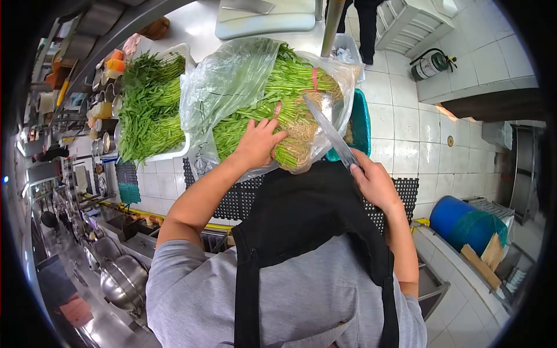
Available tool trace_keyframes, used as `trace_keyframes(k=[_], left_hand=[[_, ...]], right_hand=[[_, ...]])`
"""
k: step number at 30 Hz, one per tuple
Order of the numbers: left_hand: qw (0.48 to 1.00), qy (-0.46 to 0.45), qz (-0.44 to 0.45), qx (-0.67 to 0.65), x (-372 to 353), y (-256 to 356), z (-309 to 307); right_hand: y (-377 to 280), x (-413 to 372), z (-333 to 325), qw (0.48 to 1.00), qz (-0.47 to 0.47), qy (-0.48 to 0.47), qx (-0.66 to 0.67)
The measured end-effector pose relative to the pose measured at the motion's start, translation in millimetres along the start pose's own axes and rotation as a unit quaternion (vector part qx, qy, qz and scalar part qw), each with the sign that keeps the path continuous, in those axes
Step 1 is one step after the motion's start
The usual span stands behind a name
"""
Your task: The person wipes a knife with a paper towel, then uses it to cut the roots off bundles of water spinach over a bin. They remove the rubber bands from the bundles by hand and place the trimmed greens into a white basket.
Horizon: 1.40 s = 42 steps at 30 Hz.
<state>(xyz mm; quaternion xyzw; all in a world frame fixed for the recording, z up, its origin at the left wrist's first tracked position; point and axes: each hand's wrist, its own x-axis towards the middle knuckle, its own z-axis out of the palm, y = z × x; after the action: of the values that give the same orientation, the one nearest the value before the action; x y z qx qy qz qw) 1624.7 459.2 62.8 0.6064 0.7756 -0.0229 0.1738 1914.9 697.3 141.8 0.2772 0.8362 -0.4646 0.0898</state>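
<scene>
Bundles of leafy greens point(293, 75) with pale roots point(299, 130) lie in an open clear plastic bag point(232, 75). Pink bands go round some of the stems. My left hand point(259, 142) rests on a bundle beside one pink band, fingers spread. My right hand point(371, 178) grips the handle of a large knife point(333, 134), its blade pointing up and left over the roots. To the left, more greens point(152, 110) fill a white basket point(184, 58). A green bin point(361, 124) sits under the right side of the bag.
A white cutting board point(264, 22) with a metal blade on it lies at the back of the steel table point(200, 26). A person's legs point(366, 29) show behind the table. A blue barrel point(458, 223) stands at right. Steel pans point(123, 281) are at lower left.
</scene>
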Motion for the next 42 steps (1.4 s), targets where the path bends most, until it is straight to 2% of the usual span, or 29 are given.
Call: trace_keyframes(k=[1,2,3,6,8,14,18,21,23,24,26,27,31,33,38,40,41,42], left_hand=[[1.000,-0.002,0.003,-0.005,-0.2,-3.0,1.9],[0.999,0.036,0.008,-0.013,0.2,-6.5,3.9],[0.997,0.074,0.012,-0.020,0.2,-9.9,5.4],[0.994,0.111,-0.001,-0.017,3.9,-8.1,9.1],[0.993,0.115,-0.019,-0.022,5.8,-5.0,9.8],[0.987,0.148,-0.061,-0.026,10.7,9.1,4.1],[0.980,0.186,-0.064,-0.030,9.3,9.1,-3.2],[0.985,0.149,-0.067,-0.046,7.9,7.4,-4.8],[0.983,0.160,-0.067,-0.060,7.3,8.0,-3.8],[0.979,0.173,-0.072,-0.077,8.2,8.5,-3.7],[0.979,0.168,-0.078,-0.088,7.3,9.4,-10.8],[0.978,0.163,-0.086,-0.098,5.4,8.5,-15.6],[0.975,0.166,-0.075,-0.127,0.0,2.3,-27.6],[0.970,0.171,-0.080,-0.154,-4.0,-2.1,-33.6],[0.970,0.133,-0.053,-0.198,-10.0,-14.7,-63.5],[0.970,0.118,-0.036,-0.207,-12.1,-24.2,-72.3],[0.969,0.090,-0.031,-0.229,-13.4,-30.8,-76.4],[0.966,0.062,-0.025,-0.249,-14.5,-37.6,-81.7]], right_hand=[[-3.8,3.4,1.4,0.999,0.030,-0.018,0.020],[-6.7,4.6,3.7,0.997,0.058,-0.035,0.040],[-7.4,2.7,6.0,0.997,0.062,-0.036,0.039],[-4.3,-16.0,5.1,0.993,0.088,-0.020,0.069],[-8.5,-36.1,-6.2,0.996,0.082,-0.008,-0.026],[-13.1,-68.9,-26.0,0.988,0.122,-0.036,-0.088],[-16.7,-74.6,-26.8,0.988,0.089,-0.018,-0.127],[-26.7,-69.5,-33.8,0.992,0.115,-0.005,-0.058],[-19.9,-68.5,-30.0,0.996,0.028,-0.026,-0.077],[-19.5,-70.0,-29.1,0.996,0.030,-0.022,-0.076],[-20.1,-71.6,-26.1,0.964,0.073,-0.076,-0.245],[-12.4,-73.2,-22.1,0.951,0.089,-0.087,-0.284],[0.5,-82.8,-23.2,0.947,0.095,-0.093,-0.294],[-4.1,-89.1,-31.2,0.967,0.065,-0.046,-0.242],[-15.3,-57.8,-31.9,0.985,0.046,-0.028,-0.163],[10.3,-23.1,-7.2,0.996,-0.086,0.028,-0.021],[13.2,-5.1,-2.8,0.996,-0.087,0.032,-0.019],[13.3,14.7,0.2,0.992,0.005,-0.050,0.119]])
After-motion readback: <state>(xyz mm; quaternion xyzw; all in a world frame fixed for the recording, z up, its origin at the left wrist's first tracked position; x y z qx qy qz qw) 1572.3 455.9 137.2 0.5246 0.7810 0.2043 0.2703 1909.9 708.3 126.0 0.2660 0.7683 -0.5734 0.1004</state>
